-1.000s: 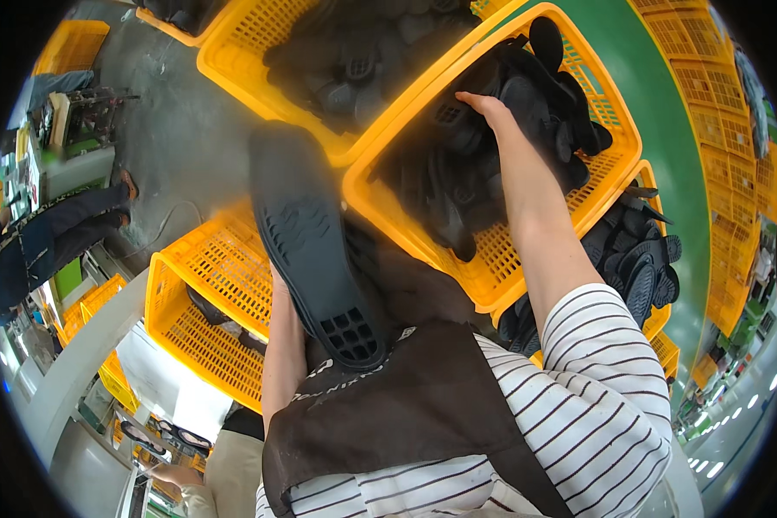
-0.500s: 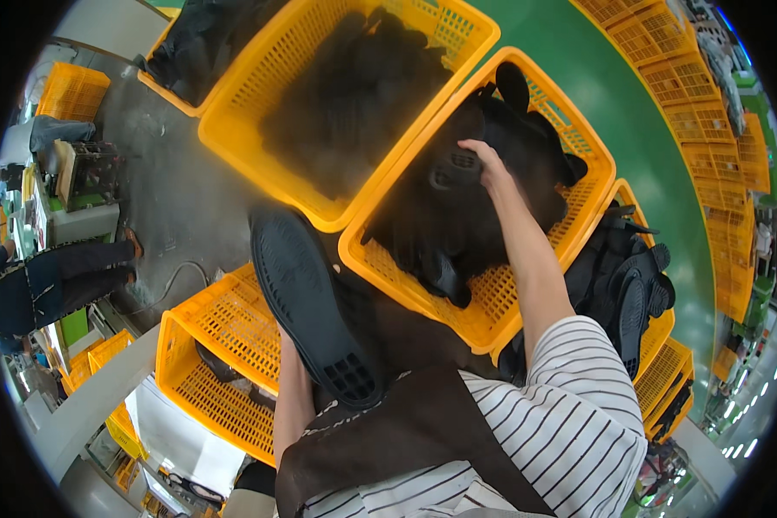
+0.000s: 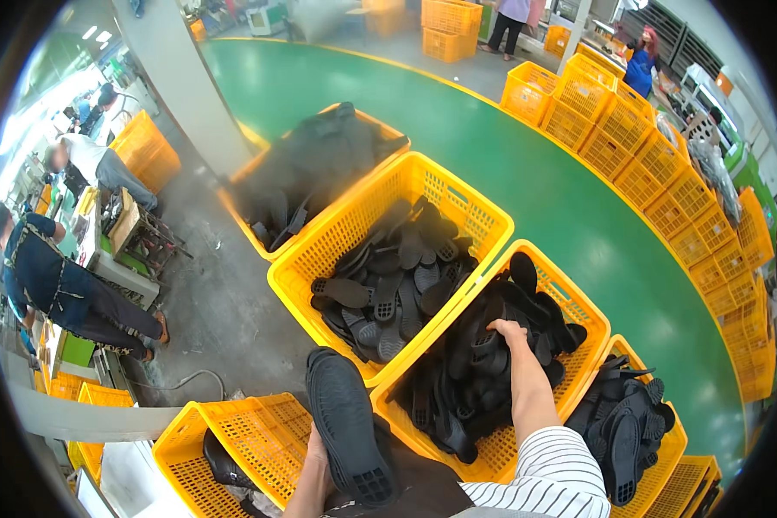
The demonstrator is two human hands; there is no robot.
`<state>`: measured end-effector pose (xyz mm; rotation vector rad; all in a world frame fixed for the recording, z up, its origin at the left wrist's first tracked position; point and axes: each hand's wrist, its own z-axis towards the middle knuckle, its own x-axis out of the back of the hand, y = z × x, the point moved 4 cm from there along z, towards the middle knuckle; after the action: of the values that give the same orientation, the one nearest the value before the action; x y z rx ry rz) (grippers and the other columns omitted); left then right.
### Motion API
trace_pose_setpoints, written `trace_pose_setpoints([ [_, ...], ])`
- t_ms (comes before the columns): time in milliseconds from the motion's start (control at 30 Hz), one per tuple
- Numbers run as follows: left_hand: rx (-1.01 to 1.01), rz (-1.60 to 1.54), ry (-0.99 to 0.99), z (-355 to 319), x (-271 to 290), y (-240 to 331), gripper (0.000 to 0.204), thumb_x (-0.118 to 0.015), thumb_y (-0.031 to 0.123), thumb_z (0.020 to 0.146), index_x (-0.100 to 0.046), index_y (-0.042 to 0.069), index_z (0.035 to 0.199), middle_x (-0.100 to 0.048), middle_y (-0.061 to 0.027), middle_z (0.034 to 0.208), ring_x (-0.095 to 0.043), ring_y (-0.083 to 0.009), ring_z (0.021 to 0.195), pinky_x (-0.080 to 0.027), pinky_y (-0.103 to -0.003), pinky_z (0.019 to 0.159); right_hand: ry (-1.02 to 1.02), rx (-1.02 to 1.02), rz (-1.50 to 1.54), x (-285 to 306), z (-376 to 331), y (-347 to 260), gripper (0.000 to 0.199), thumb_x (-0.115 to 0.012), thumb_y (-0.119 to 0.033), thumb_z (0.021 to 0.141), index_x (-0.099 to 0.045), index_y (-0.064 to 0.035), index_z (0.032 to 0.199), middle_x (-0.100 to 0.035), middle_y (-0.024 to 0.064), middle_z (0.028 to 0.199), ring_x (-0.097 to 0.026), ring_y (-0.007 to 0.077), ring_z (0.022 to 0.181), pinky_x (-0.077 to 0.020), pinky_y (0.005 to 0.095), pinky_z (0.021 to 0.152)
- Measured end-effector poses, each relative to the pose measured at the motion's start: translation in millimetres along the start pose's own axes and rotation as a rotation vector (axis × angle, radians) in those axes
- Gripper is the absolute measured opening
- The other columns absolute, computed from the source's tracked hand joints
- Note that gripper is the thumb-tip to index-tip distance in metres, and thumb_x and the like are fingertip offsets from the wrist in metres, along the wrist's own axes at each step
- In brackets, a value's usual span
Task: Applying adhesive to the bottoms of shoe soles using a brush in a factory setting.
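My left hand (image 3: 317, 449) is closed on the edge of a black shoe sole (image 3: 347, 423), which stands upright in front of my apron with its ridged tread showing; a second sole may lie behind it. My right arm reaches forward into a yellow crate (image 3: 492, 456) heaped with black soles. There, my right hand (image 3: 509, 330) has its fingers curled onto a dark sole with a grid-patterned end (image 3: 485, 342). The fingertips are partly hidden among the pile.
Beyond lies another yellow crate (image 3: 470, 207) of soles, with a third crate (image 3: 233, 211) behind it. More soles (image 3: 626, 445) fill a crate at right. A tilted crate (image 3: 272, 440) sits lower left. A grey pillar (image 3: 186, 86) and a person (image 3: 56, 276) stand left; crates (image 3: 647, 173) line the green floor.
The view has tilted up, so the crates sit lower in the picture and more floor shows. My left hand keeps the shoe sole; my right hand stays at the soles in the crate.
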<state>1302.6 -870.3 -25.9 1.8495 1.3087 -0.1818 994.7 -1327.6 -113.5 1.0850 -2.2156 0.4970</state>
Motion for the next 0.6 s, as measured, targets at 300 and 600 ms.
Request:
trace_pose_setpoints([
  [300,0.041,-0.074,-0.067,27,-16,5,0.072,-0.064,0.055,0.082,-0.050,0.006,0.133,-0.056,-0.0104,0.131,-0.057,-0.0263,0.113,-0.046,-0.043,0.099,0.090,-0.042,0.098,2,-41,-9,0.093,-0.079,-0.040,0.063,-0.038,-0.0079,0.141,-0.034,0.0216,0.144,-0.038,0.0374,0.131,-0.0375,0.0437,0.105],
  [600,0.087,-0.110,-0.117,37,-15,17,0.072,-0.066,0.054,0.081,-0.050,0.006,0.133,-0.056,-0.0100,0.131,-0.057,-0.0262,0.113,-0.046,-0.044,0.099,0.082,0.124,0.327,-2,-29,13,0.092,-0.079,-0.034,0.061,-0.042,0.0069,0.134,-0.042,0.0272,0.138,-0.040,0.0368,0.130,-0.0359,0.0373,0.107],
])
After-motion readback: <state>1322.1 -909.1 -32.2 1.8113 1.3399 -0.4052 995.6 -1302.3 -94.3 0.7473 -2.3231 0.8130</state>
